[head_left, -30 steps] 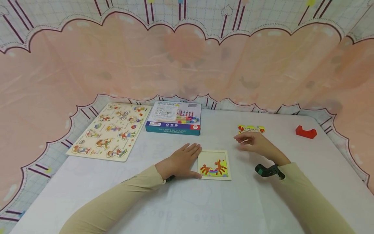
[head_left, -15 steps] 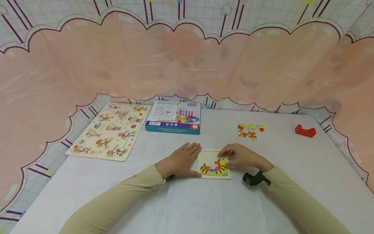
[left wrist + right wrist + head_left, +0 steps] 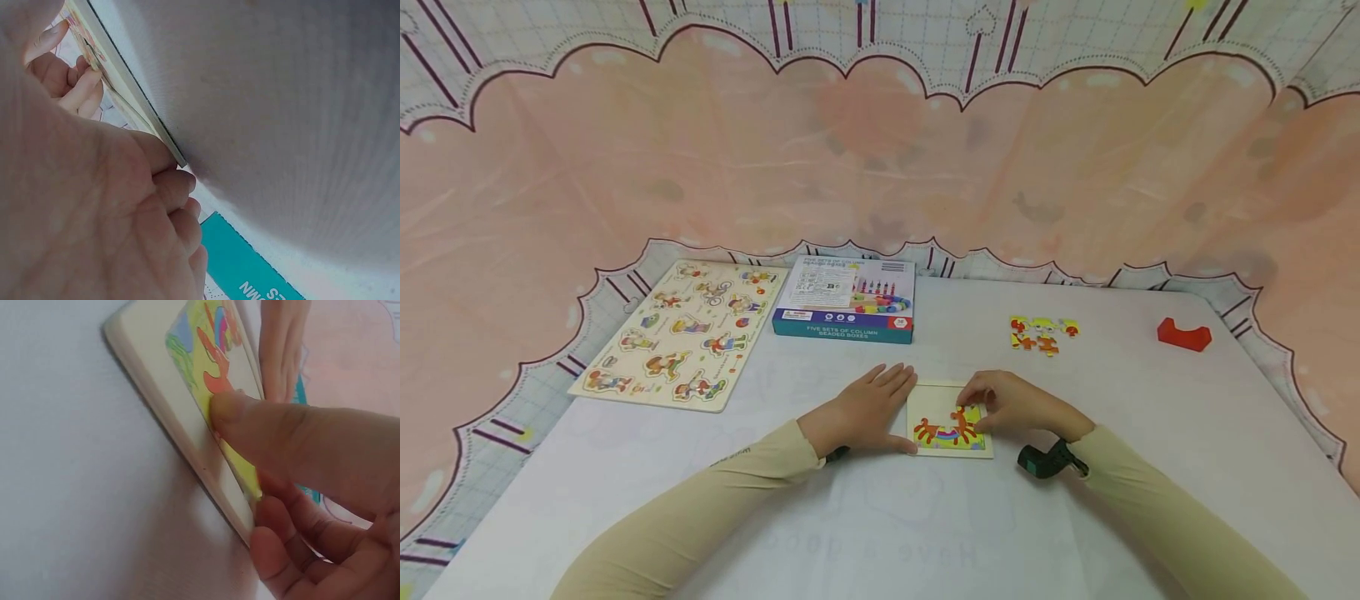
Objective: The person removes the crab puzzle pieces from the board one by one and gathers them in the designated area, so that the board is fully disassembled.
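A relaxed left hand [image 3: 863, 414] flanks the horse jigsaw [image 3: 936, 400] (cream-framed, rainbow-striped) at nine o'clock; the right hand [image 3: 1017, 403] pinches a yellow piece [image 3: 240, 467] at two.

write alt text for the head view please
Left hand and right hand touch opposite sides of a partly filled animal puzzle on a white table. Beyond lie loose pieces, a red block, a box and a picture board.

Before me I have a white table [image 3: 820, 500], on which faint letters [image 3: 904, 547] can be seen. Nearest to me lies the puzzle frame [image 3: 936, 399]. Farther to the left lie a picture board [image 3: 681, 340] and, just beside it, a printed box [image 3: 846, 302]. Farther to the right I see loose puzzle pieces [image 3: 1047, 343] and, well apart from them, a red block [image 3: 1183, 337].
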### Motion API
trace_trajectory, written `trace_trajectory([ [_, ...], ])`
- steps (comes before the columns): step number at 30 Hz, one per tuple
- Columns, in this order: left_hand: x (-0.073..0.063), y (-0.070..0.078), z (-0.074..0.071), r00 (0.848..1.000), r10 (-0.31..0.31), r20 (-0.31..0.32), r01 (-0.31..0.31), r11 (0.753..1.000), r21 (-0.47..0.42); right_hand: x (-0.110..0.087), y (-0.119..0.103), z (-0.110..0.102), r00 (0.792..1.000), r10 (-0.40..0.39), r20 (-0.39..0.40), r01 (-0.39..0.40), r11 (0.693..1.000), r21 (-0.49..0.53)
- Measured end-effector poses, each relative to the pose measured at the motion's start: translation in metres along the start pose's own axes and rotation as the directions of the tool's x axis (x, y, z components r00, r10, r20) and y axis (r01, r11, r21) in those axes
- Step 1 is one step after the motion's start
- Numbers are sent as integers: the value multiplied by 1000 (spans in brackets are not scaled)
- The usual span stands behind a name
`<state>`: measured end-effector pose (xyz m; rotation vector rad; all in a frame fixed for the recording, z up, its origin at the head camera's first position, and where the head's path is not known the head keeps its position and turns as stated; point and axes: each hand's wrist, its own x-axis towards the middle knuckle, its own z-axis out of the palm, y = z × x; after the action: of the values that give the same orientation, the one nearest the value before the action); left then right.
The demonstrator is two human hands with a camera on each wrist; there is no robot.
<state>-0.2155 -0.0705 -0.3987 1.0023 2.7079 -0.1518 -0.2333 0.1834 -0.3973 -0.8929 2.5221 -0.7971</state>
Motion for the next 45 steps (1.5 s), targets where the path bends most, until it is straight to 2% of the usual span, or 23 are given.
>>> trace_trajectory([
  [7, 0, -1, 1, 1000, 3, -4, -3, 1000, 5, -3, -2, 3, 999, 5, -46, -3, 999, 33],
  [17, 1, 0, 2, 1000, -2, -7, 2, 1000, -13, -6, -11, 4, 995, 8, -95, -6, 1000, 17],
  [21, 1, 0, 2, 1000, -6, -10, 5, 1000, -15, -6, -15, 3, 996, -20, -92, 19, 1000, -6],
  [29, 1, 0, 2, 1000, -9, -5, 9, 1000, -16, -5, -16, 3, 995, 13, -96, -17, 999, -38],
  [45, -1, 0, -1, 1000, -5, -3, 5, 1000, -22, -5, -8, 3, 997, 13, -77, -12, 1000, 19],
])
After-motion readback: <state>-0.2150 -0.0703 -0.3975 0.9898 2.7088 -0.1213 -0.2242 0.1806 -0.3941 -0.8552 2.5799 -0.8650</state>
